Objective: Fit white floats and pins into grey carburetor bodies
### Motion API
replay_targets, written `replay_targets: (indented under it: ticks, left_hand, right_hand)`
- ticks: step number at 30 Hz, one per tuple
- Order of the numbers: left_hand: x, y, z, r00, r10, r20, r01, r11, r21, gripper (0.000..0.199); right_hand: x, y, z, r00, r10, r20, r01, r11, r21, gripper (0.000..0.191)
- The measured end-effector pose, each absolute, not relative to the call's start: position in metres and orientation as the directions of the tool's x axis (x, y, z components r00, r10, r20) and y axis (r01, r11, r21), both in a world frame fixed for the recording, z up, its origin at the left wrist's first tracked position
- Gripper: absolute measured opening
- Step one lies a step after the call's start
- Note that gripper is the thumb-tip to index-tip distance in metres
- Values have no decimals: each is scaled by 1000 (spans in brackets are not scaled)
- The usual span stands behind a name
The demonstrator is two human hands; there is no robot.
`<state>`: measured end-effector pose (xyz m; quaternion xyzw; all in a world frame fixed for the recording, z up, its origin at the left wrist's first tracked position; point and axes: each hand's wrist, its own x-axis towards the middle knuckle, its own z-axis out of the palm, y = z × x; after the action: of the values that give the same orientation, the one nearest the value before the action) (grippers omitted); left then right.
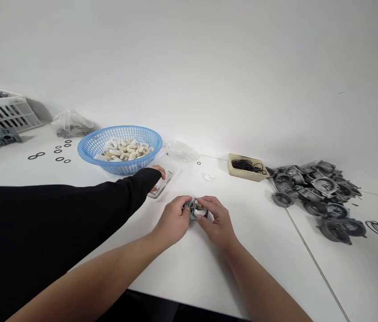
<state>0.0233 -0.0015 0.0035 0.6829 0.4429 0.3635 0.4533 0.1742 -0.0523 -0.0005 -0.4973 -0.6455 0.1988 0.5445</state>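
A plain white wall (189, 58) rose behind a long white table (192, 277). A thin seam (309, 255) crossed the tabletop at right, under soft, even light.

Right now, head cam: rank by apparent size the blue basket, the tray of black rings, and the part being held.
1. Blue mesh basket
2. Beige tray of black rings
3. Grey metal casting, smallest despite being nearest the camera

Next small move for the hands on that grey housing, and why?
Probably keep the left hand on the grey metal housing and free the right hand to pick from the black O-rings in the beige tray. Both hands are on the housing, and the tray sits just ahead, beside the pile of similar housings. Fingers hide whether a ring is already seated.
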Motion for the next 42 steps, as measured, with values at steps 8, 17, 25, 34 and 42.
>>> replay_targets:
  ticks: [8,17,25,34,42]
  left_hand:
    - [23,-6,11,365,927,85,322,-211,923,31]
    - [23,-7,15,394,916,72,370,-230,900,31]
    - [22,-6,16,398,916,45,377,-208,903,32]
    - [23,-6,16,403,915,31,382,-198,903,32]
    - [23,-5,14,402,915,38,385,-207,899,30]
  right_hand:
    - [172,-50,-5,221,888,403,371,305,-877,39]
    - [171,-52,-1,250,904,348,392,235,-890,41]
    - [168,-52,0,262,929,262,344,164,-925,43]
    - [168,-51,-2,275,918,287,355,181,-917,44]
    - [166,-51,-2,287,911,296,351,188,-917,44]
